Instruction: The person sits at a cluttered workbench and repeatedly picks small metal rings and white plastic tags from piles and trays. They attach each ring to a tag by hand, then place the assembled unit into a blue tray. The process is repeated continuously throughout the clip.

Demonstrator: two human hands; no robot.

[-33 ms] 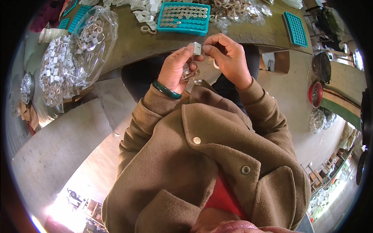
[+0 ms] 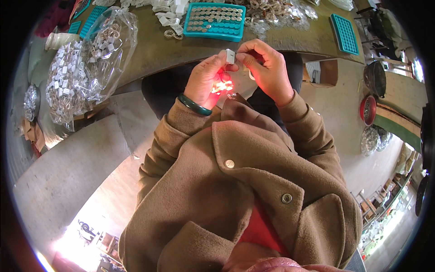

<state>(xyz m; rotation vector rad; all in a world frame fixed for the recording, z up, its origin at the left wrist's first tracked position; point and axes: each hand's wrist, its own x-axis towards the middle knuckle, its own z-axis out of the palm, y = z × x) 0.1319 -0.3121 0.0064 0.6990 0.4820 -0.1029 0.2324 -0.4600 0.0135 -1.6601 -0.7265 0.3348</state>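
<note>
My left hand pinches a small white battery box between thumb and fingers, just in front of the table edge. Below the box hangs a coiled string of fairy lights, glowing bright red against my left palm. My right hand is closed, thumb against forefinger, close by the box's right side; whatever the fingertips hold is too small to make out. Part of a pale round thing shows beneath the right fingers. A turquoise tray with rows of silver coin cells lies on the table beyond my hands.
White battery boxes are heaped left of the tray, coiled light strings right of it. A second turquoise tray lies at the table's right end. Clear plastic bags full of boxed light strings stand at the left. A red bowl is farther right.
The light string under the white battery box was dark and now glows red, tinting my left hand and coat. Both hands have stayed almost in the same place.
</note>
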